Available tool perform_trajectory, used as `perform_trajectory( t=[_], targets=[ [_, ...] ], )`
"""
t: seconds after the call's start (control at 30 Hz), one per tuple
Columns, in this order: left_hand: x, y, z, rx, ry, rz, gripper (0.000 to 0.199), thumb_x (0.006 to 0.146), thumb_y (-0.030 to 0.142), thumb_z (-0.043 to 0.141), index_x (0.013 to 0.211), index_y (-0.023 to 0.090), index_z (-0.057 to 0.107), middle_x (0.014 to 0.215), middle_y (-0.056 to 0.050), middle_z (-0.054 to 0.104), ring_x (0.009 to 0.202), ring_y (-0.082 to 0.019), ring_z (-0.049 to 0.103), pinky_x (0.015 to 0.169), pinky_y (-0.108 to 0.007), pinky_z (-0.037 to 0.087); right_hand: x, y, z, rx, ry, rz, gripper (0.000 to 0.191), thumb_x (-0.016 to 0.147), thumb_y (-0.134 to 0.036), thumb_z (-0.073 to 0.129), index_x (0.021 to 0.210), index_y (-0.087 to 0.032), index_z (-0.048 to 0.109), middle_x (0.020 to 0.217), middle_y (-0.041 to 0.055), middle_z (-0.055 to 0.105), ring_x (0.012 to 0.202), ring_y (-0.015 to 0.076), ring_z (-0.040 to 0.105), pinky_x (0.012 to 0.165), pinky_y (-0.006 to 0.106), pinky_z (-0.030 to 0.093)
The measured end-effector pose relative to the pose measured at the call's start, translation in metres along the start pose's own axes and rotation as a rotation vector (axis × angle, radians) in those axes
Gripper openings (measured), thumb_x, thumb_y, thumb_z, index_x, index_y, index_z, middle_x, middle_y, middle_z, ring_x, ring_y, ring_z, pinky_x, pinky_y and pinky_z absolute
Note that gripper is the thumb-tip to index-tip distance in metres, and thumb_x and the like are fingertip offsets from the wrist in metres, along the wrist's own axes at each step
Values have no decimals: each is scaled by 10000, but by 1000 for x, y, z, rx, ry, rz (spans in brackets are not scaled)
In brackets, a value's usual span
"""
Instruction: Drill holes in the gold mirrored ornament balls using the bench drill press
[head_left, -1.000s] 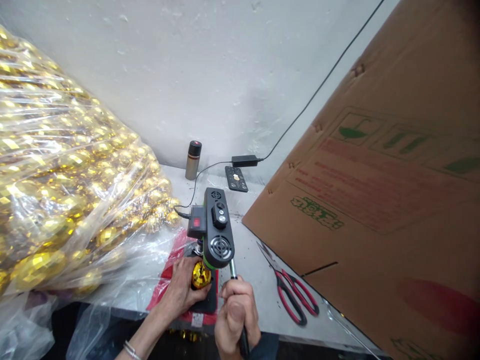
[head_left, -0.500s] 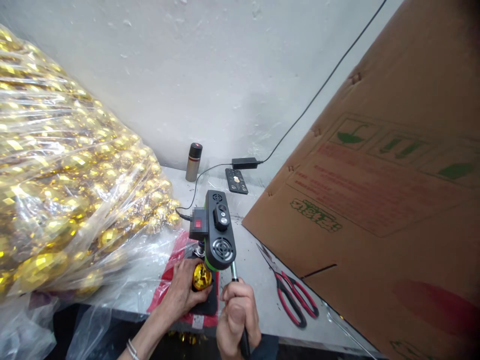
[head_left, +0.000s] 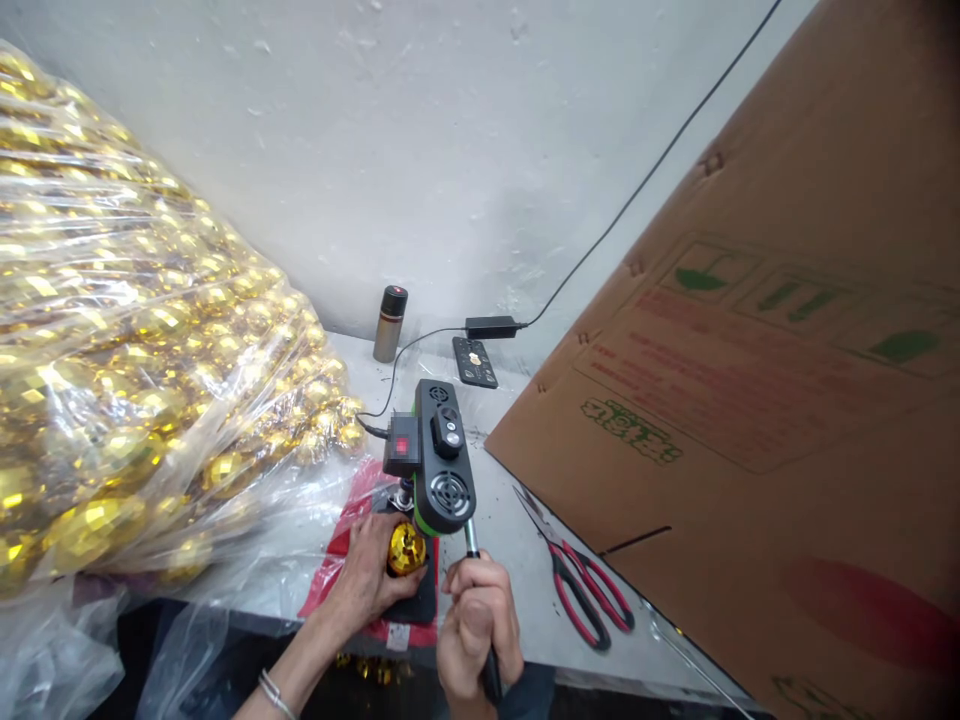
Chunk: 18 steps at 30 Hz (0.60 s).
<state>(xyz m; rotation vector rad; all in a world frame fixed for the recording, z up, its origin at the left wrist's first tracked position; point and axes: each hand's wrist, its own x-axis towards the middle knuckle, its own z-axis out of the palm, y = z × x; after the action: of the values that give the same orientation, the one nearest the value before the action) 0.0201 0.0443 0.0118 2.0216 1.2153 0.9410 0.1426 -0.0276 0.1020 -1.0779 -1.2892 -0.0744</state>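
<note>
My left hand [head_left: 367, 570] has its fingers and thumb around a shiny gold faceted ball [head_left: 407, 548], which sits over the black base [head_left: 420, 600] of a small machine. The machine's upper part is a black housing [head_left: 444, 450] with round vents, green along its lower edge. From it a metal lever with a black grip [head_left: 491, 680] comes toward me, and my right hand [head_left: 478, 625] is wrapped around that lever. The housing hides part of the ball's far side and what touches it there.
Clear plastic bags of gold balls [head_left: 172, 360] fill the left. A large cardboard box [head_left: 750, 400] leans in on the right. Red-handled scissors [head_left: 577, 580] lie beside it. Farther back are a bottle [head_left: 390, 325], a black phone [head_left: 475, 362] and a power adapter [head_left: 491, 327] with its cable.
Almost nothing differs. The view has shifted slightly; both hands keep their holds on the ball and the lever.
</note>
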Motion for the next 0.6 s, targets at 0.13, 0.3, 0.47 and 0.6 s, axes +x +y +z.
perform_trajectory(
  t=[0.13,0.3,0.47,0.6],
  targets=[
    [1,2,-2,-4,-23,-10,469,742,297,817,1186,223,686,1107,-100,751,1057,-360,687,963,-495,503,2,-2,0,-5,4,-2,301,1084,-205,402,806,-238,513,759,-55,569,666,115,570,878,345,503],
    [2,4,-2,4,-2,-7,486,723,282,828,1181,223,676,1111,-92,747,1070,-361,686,972,-497,496,-5,6,2,-15,17,-51,302,1082,-210,394,810,-236,520,758,-46,581,654,123,588,811,345,515],
    [1,4,-1,26,4,24,496,735,239,832,1201,205,665,1125,-97,749,1081,-351,687,968,-497,506,-19,21,7,-32,10,-93,316,1102,-242,390,822,-239,536,793,-41,616,704,126,626,922,374,530],
    [2,3,-3,40,-1,32,494,745,230,836,1208,206,663,1124,-94,754,1069,-340,695,954,-498,526,-14,19,8,-27,5,-123,359,1122,-317,384,797,-247,520,762,-52,594,666,120,600,845,335,529]
  ],
)
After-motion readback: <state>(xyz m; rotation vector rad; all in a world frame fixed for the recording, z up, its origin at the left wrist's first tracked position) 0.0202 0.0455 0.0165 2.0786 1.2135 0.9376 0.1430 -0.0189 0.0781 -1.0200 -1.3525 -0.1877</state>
